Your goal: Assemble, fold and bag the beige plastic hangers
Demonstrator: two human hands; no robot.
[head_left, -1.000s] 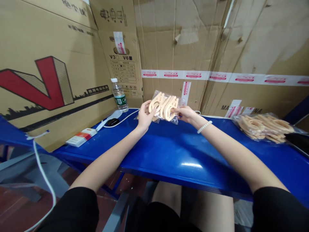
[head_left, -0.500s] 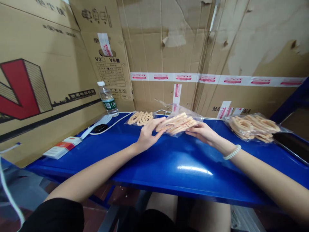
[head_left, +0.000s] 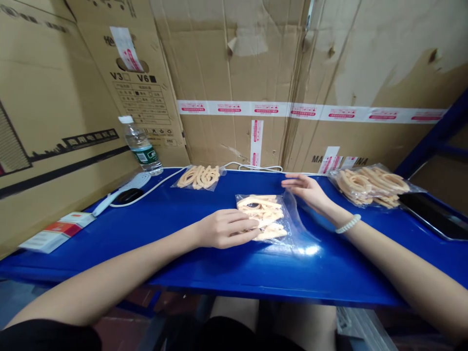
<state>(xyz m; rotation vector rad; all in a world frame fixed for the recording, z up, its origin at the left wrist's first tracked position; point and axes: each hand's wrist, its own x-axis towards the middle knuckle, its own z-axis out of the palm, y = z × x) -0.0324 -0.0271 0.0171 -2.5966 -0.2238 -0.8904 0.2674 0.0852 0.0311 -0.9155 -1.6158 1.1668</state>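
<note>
A clear plastic bag of beige curved pieces (head_left: 268,209) lies flat on the blue table (head_left: 204,268), its loose clear end pointing right. Resting on the left part of the bag is my left hand (head_left: 228,229), fingers stretched out and not wrapped round it. My right hand (head_left: 305,190) hovers just beyond the bag's upper right corner, its fingers apart and nothing in them. Behind and to the left lies a smaller bag of similar pieces (head_left: 200,177). More bags of the same beige pieces (head_left: 369,183) are piled on the right.
A water bottle (head_left: 141,146) stands at the back left. Near it lie a white handheld device (head_left: 126,189), a black oval object (head_left: 130,195) and a red-and-white box (head_left: 58,231). A white cable runs along the back. Cardboard walls (head_left: 234,136) enclose the table. A dark tablet-like object (head_left: 433,214) lies right.
The bag has come down from between both hands onto the table, nearer to me. My left hand now rests on it, and my right hand has let go. The view has shifted slightly.
</note>
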